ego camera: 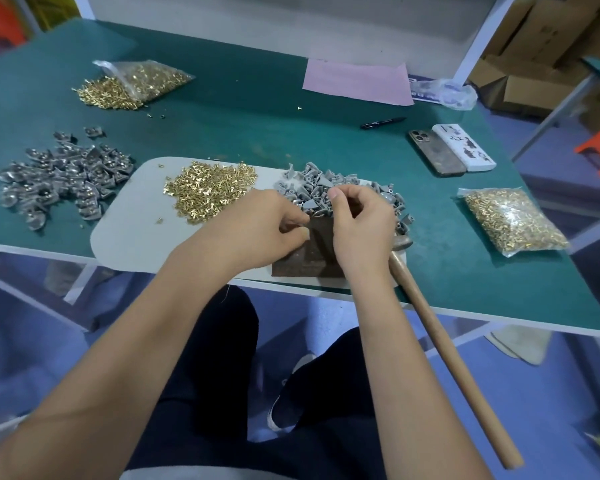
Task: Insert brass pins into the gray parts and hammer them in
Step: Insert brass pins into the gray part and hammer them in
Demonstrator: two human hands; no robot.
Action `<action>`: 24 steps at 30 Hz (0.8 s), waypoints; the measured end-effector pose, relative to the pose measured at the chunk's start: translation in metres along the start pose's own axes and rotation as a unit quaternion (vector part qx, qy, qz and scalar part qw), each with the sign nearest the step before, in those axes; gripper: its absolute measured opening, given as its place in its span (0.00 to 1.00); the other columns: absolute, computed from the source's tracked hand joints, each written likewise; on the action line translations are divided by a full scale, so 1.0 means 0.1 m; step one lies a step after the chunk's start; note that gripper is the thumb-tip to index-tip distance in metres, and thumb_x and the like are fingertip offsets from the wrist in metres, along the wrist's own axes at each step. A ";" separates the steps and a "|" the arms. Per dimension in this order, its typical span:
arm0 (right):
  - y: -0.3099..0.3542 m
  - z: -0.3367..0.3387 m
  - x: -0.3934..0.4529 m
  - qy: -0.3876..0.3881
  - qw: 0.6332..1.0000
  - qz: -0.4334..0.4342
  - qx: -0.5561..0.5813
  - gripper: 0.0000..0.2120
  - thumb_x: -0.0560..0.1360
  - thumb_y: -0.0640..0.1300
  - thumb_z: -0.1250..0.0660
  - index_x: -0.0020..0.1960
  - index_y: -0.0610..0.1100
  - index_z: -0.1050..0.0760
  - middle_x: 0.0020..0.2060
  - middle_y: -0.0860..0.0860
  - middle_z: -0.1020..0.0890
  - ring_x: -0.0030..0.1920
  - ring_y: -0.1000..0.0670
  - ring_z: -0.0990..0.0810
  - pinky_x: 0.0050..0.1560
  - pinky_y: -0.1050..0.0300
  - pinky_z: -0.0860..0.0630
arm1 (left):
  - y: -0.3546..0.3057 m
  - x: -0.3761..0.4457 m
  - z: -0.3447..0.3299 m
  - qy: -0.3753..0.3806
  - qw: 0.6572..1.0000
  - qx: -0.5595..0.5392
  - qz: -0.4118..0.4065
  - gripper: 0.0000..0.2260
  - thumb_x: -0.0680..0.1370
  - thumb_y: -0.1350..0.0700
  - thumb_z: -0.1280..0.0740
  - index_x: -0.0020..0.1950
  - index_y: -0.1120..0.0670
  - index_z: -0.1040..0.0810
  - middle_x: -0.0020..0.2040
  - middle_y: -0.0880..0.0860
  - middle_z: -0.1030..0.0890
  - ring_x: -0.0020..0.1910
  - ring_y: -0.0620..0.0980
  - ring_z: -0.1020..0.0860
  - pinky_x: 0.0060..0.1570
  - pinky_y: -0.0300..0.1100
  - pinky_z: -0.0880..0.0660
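workshop, green bench (257, 98), pin heaps (210, 188), hammer (440, 334)

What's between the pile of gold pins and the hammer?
The head view shows both hands working over a brown block beside the gray parts.

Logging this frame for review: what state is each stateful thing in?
Left hand: fingers pinched together; what they hold is hidden.
Right hand: fingers curled, pinching something too small to tell.
Wooden-handled hammer: lying unheld, handle overhanging the table edge.
Clear plastic bag of brass pins at far left: open, pins spilled out.
Black marker pen: capped, lying flat.
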State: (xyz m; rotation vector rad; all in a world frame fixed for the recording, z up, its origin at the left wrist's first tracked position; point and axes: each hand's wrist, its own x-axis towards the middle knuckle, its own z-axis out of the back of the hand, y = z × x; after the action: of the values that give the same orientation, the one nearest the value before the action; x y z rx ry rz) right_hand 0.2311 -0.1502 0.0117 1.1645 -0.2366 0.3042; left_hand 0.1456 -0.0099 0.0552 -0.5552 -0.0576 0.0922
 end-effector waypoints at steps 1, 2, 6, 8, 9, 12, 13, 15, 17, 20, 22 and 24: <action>0.00 0.00 0.00 0.003 1.000 0.000 -0.002 0.05 0.80 0.44 0.30 0.49 0.45 0.16 0.41 0.55 0.16 0.45 0.55 0.19 0.49 0.66 0.26 | 0.01 -0.02 -0.01 -0.002 1.000 -0.010 0.007 0.09 0.78 0.54 0.33 0.55 0.50 0.15 0.49 0.50 0.14 0.48 0.50 0.18 0.53 0.45 0.22; 0.01 0.00 0.01 0.006 1.000 0.001 -0.004 0.05 0.80 0.44 0.30 0.50 0.45 0.16 0.42 0.55 0.16 0.46 0.55 0.19 0.49 0.68 0.27 | 0.01 -0.03 -0.02 -0.006 1.000 -0.022 0.014 0.11 0.78 0.56 0.34 0.58 0.50 0.15 0.52 0.48 0.15 0.51 0.48 0.18 0.55 0.42 0.23; 0.02 -0.01 0.00 0.010 1.000 0.006 -0.004 0.03 0.80 0.44 0.30 0.48 0.48 0.17 0.41 0.59 0.17 0.46 0.57 0.20 0.49 0.70 0.28 | 0.03 -0.07 -0.09 -0.028 0.998 -0.055 0.026 0.14 0.77 0.60 0.33 0.60 0.48 0.16 0.50 0.45 0.15 0.45 0.38 0.20 0.48 0.27 0.28; 0.02 -0.02 -0.01 0.011 1.000 0.002 0.001 0.04 0.80 0.44 0.30 0.47 0.51 0.19 0.41 0.60 0.18 0.46 0.57 0.19 0.51 0.66 0.26 | 0.05 -0.05 -0.12 -0.040 0.997 -0.059 0.031 0.10 0.77 0.57 0.30 0.56 0.47 0.15 0.44 0.43 0.17 0.40 0.33 0.23 0.40 0.23 0.33; 0.02 -0.02 -0.01 0.012 1.000 -0.001 0.005 0.04 0.79 0.44 0.30 0.46 0.52 0.19 0.41 0.59 0.17 0.47 0.56 0.19 0.51 0.65 0.26 | 0.05 -0.05 -0.14 -0.047 0.997 -0.057 0.029 0.06 0.77 0.55 0.28 0.52 0.47 0.15 0.41 0.42 0.18 0.38 0.33 0.23 0.38 0.24 0.32; 0.02 0.01 -0.01 0.024 0.999 -0.008 0.033 0.04 0.79 0.43 0.30 0.46 0.49 0.18 0.41 0.57 0.16 0.46 0.57 0.18 0.51 0.63 0.24 | 0.06 -0.05 -0.16 -0.064 0.997 -0.048 0.014 0.03 0.75 0.50 0.26 0.45 0.48 0.16 0.35 0.42 0.20 0.36 0.38 0.23 0.38 0.34 0.27; 0.02 0.04 0.00 0.037 0.998 -0.012 0.047 0.04 0.79 0.43 0.30 0.46 0.49 0.18 0.40 0.57 0.16 0.45 0.58 0.18 0.50 0.64 0.24 | 0.06 -0.06 -0.17 -0.066 0.996 -0.051 0.015 0.04 0.75 0.49 0.26 0.45 0.48 0.17 0.36 0.42 0.21 0.37 0.40 0.23 0.40 0.38 0.25; 0.04 0.12 0.01 0.077 0.995 -0.017 0.066 0.04 0.79 0.42 0.29 0.46 0.47 0.17 0.39 0.57 0.16 0.42 0.61 0.20 0.47 0.67 0.26 | 0.08 -0.09 -0.18 -0.067 0.995 -0.068 0.018 0.07 0.74 0.49 0.25 0.50 0.47 0.18 0.40 0.43 0.21 0.40 0.41 0.23 0.42 0.40 0.25; 0.04 0.23 0.00 0.114 0.992 -0.009 0.048 0.04 0.79 0.43 0.28 0.46 0.47 0.16 0.38 0.57 0.16 0.40 0.63 0.21 0.45 0.69 0.27 | 0.12 -0.12 -0.19 -0.068 0.993 -0.097 0.020 0.09 0.74 0.51 0.25 0.53 0.47 0.19 0.42 0.42 0.20 0.41 0.39 0.23 0.41 0.33 0.27; 0.07 0.36 -0.12 0.171 0.985 0.026 -0.009 0.04 0.79 0.41 0.29 0.46 0.48 0.16 0.39 0.58 0.15 0.40 0.62 0.21 0.45 0.68 0.26 | 0.15 -0.15 -0.19 -0.090 0.991 -0.093 0.018 0.06 0.74 0.55 0.26 0.50 0.46 0.17 0.41 0.42 0.21 0.41 0.37 0.24 0.37 0.26 0.32; 0.09 0.37 -0.19 0.211 0.975 0.047 -0.041 0.05 0.78 0.40 0.29 0.46 0.47 0.16 0.38 0.59 0.17 0.40 0.61 0.22 0.45 0.66 0.27 | 0.14 -0.16 -0.21 -0.106 0.991 -0.079 0.009 0.04 0.74 0.55 0.26 0.48 0.47 0.16 0.41 0.44 0.22 0.41 0.41 0.24 0.39 0.32 0.31; 0.11 0.36 -0.23 0.224 0.969 0.071 -0.073 0.04 0.78 0.39 0.28 0.46 0.47 0.16 0.39 0.59 0.19 0.40 0.59 0.23 0.45 0.63 0.29 | 0.13 -0.16 -0.23 -0.113 0.990 -0.079 -0.002 0.03 0.74 0.56 0.26 0.47 0.48 0.15 0.41 0.47 0.23 0.42 0.46 0.25 0.43 0.41 0.29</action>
State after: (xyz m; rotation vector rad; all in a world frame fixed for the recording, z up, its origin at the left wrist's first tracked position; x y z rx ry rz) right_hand 0.2050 -0.1820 0.0268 0.9065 0.0563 0.6549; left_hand 0.1306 -0.0121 0.0285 -0.7022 -0.2880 0.1469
